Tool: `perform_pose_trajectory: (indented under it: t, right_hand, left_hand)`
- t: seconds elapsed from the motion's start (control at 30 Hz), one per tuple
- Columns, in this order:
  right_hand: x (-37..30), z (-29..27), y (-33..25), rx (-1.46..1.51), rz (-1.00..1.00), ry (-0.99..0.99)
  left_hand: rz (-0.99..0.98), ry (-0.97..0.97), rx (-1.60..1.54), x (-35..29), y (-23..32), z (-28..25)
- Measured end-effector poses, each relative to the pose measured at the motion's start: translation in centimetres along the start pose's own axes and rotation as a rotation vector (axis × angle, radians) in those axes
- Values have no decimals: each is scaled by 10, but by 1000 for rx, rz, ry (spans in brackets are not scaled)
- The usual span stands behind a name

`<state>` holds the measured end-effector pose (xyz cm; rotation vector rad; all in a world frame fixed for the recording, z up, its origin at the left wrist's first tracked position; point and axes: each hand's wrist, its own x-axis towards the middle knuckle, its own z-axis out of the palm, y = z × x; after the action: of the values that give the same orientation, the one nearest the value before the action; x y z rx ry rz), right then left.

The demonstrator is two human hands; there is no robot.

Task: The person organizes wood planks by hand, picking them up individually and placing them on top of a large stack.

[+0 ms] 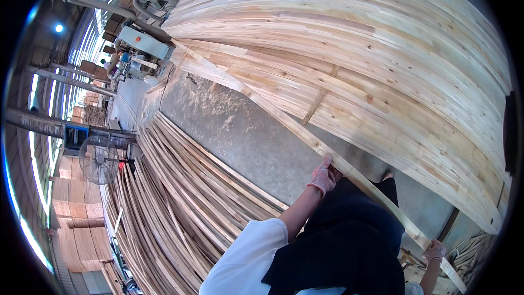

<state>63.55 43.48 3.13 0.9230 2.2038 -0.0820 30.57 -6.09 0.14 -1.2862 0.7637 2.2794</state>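
Note:
A long, pale wooden strip (284,120) runs slantwise across the view, from the far left down to the near right. My left hand (325,177), in a light knitted glove, grips it near the middle, fingers wrapped round its edge. Close to the strip's near end my right hand (434,251), gloved too, is closed on it. The strip's far end reaches the edge of a wide stack of light boards (349,38), where it seems to rest; whether it touches there I cannot tell for sure.
Long strips (180,202) lie piled at my left. Sawdust (234,106) covers part of the grey floor between pile and stack. Further off are a standing fan (99,159), a pale machine (143,42), a person (113,63) and stacked wood blocks (79,202). Scrap pieces (475,254) lie near right.

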Motion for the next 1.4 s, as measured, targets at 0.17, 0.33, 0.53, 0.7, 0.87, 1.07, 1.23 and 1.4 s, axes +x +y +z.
perform_pose_trajectory:
  t: [0.17, 0.33, 0.53, 0.7, 0.87, 1.07, 1.23, 1.4]
  right_hand:
    - [88, 67, 45, -129, -19, -112]
    - [83, 35, 24, -212, -93, -53]
    - [95, 10, 14, -218, -182, -7]
    - [129, 12, 29, -219, -101, -110]
    - [115, -19, 31, -313, -326, 8]
    - [74, -79, -64, -212, -569, -35]
    - [35, -125, -169, -90, -817, 111]
    - [-3, -164, -212, 47, -1257, 194]
  left_hand:
    - [45, -30, -8, -4, -7, 3]
    - [99, 3, 5, -23, -22, 10]
    - [101, 70, -7, -37, -37, 15]
    - [138, 113, -43, -47, -53, 29]
    - [153, 62, -94, -27, -76, 16]
    - [-39, -56, 26, -5, -131, 6]
    - [-3, -198, 264, -16, -201, 26]
    - [-1, -183, -10, -69, -192, 86]
